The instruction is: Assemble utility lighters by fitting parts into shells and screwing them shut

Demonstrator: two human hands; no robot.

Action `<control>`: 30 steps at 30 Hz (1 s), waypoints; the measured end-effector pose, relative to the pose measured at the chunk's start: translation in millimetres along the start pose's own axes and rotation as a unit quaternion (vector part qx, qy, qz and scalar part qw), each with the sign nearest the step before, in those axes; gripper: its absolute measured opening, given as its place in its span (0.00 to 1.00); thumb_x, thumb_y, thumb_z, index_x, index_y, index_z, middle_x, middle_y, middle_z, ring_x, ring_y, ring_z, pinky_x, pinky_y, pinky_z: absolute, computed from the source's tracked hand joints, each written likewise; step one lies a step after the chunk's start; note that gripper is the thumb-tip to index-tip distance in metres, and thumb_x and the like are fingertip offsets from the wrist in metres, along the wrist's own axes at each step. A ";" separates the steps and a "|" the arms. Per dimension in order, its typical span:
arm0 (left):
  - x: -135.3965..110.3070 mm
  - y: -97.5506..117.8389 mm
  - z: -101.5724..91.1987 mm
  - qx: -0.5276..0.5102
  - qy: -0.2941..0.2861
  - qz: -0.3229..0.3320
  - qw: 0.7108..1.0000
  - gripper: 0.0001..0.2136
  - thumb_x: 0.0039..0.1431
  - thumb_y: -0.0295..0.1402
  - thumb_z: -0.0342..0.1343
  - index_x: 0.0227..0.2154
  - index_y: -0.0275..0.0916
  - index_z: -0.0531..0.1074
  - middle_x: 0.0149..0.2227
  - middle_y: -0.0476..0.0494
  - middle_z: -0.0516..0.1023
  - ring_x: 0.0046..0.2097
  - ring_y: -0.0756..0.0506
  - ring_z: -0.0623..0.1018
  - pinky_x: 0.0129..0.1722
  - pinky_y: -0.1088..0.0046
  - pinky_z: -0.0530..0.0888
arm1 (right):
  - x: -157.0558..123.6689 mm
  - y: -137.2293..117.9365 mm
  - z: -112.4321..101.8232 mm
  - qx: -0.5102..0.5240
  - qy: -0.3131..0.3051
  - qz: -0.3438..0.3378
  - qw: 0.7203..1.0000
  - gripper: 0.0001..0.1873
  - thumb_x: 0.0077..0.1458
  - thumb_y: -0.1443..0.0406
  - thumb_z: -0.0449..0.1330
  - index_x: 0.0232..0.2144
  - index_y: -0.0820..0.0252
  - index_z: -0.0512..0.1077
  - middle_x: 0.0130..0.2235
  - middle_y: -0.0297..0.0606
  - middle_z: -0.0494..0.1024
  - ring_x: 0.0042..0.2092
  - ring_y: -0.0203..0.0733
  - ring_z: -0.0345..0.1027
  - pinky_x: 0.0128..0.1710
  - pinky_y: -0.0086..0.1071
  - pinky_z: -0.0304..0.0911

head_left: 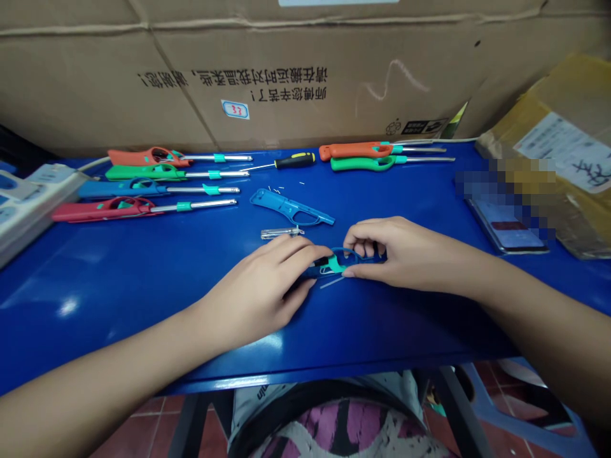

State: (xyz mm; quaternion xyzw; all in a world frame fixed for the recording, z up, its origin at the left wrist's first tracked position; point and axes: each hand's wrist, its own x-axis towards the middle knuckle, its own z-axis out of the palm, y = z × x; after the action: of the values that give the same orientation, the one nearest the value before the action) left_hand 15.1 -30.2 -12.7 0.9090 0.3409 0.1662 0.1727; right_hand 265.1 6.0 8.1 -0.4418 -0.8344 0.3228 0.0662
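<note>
On the blue table (pixel 143 280) both hands press on a blue lighter body (pixel 341 259) with a teal trigger, lying flat between them. My left hand (pixel 267 286) covers its left end, fingers closed over it. My right hand (pixel 396 251) pinches its right end with thumb and fingers. A loose blue half shell (pixel 291 207) lies just behind, beside a small metal tube piece (pixel 280 233). A thin wire (pixel 331 282) lies in front of the lighter body.
Several long-nosed lighters (pixel 143 184) lie in a row at the back left, two more (pixel 377 156) at the back right. A black-and-yellow screwdriver (pixel 286 161) lies between them. A power strip (pixel 28 197) sits left, a phone (pixel 506 226) right, cardboard boxes (pixel 305 70) behind.
</note>
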 end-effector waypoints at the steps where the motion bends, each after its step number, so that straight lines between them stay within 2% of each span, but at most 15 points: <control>1: 0.5 -0.6 -0.1 0.006 -0.001 -0.002 1.000 0.18 0.66 0.26 0.52 0.58 0.39 0.65 0.54 0.40 0.74 0.56 0.41 0.72 0.58 0.57 0.71 | -0.2 0.5 0.3 -0.004 0.009 -0.003 1.000 0.11 0.55 0.56 0.65 0.35 0.56 0.74 0.33 0.32 0.73 0.35 0.38 0.65 0.34 0.33 0.58; 6: 2.1 -1.9 -1.4 0.023 0.003 -0.014 1.000 0.18 0.66 0.28 0.52 0.58 0.38 0.66 0.55 0.39 0.74 0.57 0.39 0.71 0.60 0.54 0.68 | -4.3 2.1 -3.8 -0.011 0.040 -0.037 0.998 0.17 0.55 0.56 0.66 0.45 0.53 0.72 0.44 0.36 0.75 0.44 0.42 0.67 0.44 0.35 0.61; 9: 2.0 -0.6 -2.4 0.016 0.004 -0.022 1.000 0.18 0.66 0.30 0.52 0.58 0.38 0.66 0.55 0.38 0.74 0.56 0.38 0.71 0.58 0.54 0.69 | -6.1 1.5 -7.1 -0.024 0.031 -0.063 0.997 0.15 0.56 0.58 0.64 0.45 0.53 0.71 0.47 0.37 0.74 0.47 0.44 0.67 0.46 0.35 0.61; 17: 2.6 1.5 -4.5 -0.009 0.016 0.002 1.000 0.11 0.68 0.33 0.53 0.50 0.40 0.73 0.50 0.42 0.76 0.53 0.42 0.73 0.56 0.60 0.70 | -3.8 4.3 -7.0 -0.059 -0.004 -0.102 0.993 0.03 0.60 0.62 0.61 0.37 0.54 0.73 0.43 0.37 0.75 0.43 0.42 0.68 0.41 0.34 0.59; 25: 1.8 -3.7 -1.1 0.034 0.029 0.042 0.998 0.12 0.68 0.31 0.53 0.51 0.42 0.76 0.50 0.43 0.78 0.51 0.44 0.76 0.56 0.61 0.71 | -5.1 -0.6 -10.9 -0.045 -0.005 -0.102 0.994 0.03 0.59 0.66 0.60 0.34 0.55 0.75 0.41 0.36 0.77 0.43 0.41 0.70 0.42 0.34 0.60; 30: 0.5 -6.1 0.6 0.085 0.040 0.071 0.993 0.12 0.70 0.31 0.52 0.49 0.42 0.78 0.49 0.43 0.78 0.50 0.43 0.77 0.55 0.59 0.72 | -3.3 -3.9 -9.4 -0.023 0.009 -0.063 0.998 0.05 0.57 0.70 0.60 0.31 0.57 0.75 0.38 0.35 0.78 0.40 0.40 0.71 0.41 0.33 0.61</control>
State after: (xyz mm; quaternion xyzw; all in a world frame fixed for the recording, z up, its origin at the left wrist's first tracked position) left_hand 12.3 -25.6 -15.8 0.9349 0.2951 0.1849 0.0686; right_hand 268.1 6.4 18.3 -0.3931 -0.8669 0.2949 0.0841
